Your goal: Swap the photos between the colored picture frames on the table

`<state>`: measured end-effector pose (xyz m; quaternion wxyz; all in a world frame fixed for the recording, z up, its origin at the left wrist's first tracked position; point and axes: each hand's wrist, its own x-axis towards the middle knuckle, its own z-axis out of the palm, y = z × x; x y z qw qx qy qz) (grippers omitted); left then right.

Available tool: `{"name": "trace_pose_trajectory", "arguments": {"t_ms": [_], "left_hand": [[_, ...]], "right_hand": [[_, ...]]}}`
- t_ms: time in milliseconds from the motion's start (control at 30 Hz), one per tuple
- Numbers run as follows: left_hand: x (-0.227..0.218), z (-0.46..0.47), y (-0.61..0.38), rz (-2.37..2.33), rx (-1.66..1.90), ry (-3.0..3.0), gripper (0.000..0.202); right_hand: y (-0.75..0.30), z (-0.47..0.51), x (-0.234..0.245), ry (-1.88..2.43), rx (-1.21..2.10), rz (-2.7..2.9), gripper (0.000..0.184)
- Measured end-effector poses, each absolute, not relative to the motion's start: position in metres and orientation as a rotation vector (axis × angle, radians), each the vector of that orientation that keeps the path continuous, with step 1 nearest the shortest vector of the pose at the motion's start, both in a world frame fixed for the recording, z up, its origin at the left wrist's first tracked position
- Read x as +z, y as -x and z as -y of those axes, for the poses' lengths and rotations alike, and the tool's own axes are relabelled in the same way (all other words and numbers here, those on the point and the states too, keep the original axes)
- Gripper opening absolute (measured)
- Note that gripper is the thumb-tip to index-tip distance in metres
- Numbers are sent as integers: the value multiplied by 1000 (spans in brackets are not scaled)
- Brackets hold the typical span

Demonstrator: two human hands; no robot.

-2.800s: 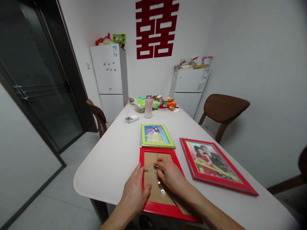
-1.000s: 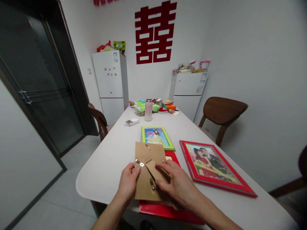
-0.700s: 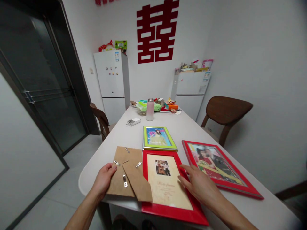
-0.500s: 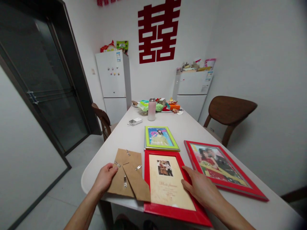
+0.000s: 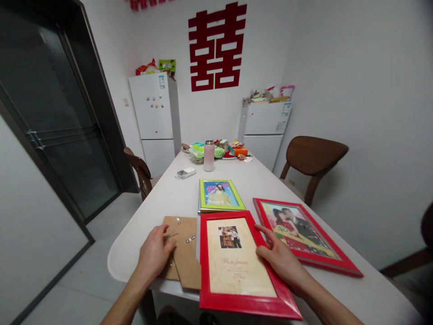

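My left hand [image 5: 156, 249] lies over the brown frame backing board [image 5: 188, 256], fingers bent and apart, not gripping its edge. The board carries small metal clips and a stand flap, and my hand covers its left part. With my right hand [image 5: 282, 261] I hold a red picture frame [image 5: 205, 271] by its right side, thumb on the front and the other fingers partly hidden. A cream insert sheet [image 5: 233, 275] with a small photo and printed text shows in that frame. Its lower end reaches past the table's near edge.
A green picture frame [image 5: 203, 204] lies just beyond the red one. Another red-framed picture [image 5: 333, 262] is at the right. Farther back on the white table [image 5: 135, 243] stand a pink bottle [image 5: 209, 158], a small silver device [image 5: 186, 173] and packaged items [image 5: 216, 151]. Chairs flank the table.
My left hand has let go of the backing board's left edge and moved right, over the board. My right hand stays on the red frame. The whole view has shifted slightly.
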<state>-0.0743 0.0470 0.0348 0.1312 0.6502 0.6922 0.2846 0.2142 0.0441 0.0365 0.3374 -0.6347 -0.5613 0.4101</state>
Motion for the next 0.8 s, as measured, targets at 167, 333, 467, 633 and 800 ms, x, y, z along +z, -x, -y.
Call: {"name": "trace_pose_trajectory", "arguments": {"t_ms": [167,333,467,633,800], "left_hand": [[42,-16,-8,-1427,875,-2039,54],[41,1,-60,-1155,827,-2270,68],[49,-2,-54,-1096,938,-2379,52],[63,-3,-9,-1457,1303,-2017,48],[46,-7,41,-1623,1279,-1623,44]], "right_hand": [[-207,-34,54,1419,1371,1129,73],[-203,-31,61,1275,1419,1089,79],[-210,-39,51,1423,1219,1296,76],[-221,-50,32,1840,603,1722,62],[-225,-54,20,1938,278,1947,50]]}}
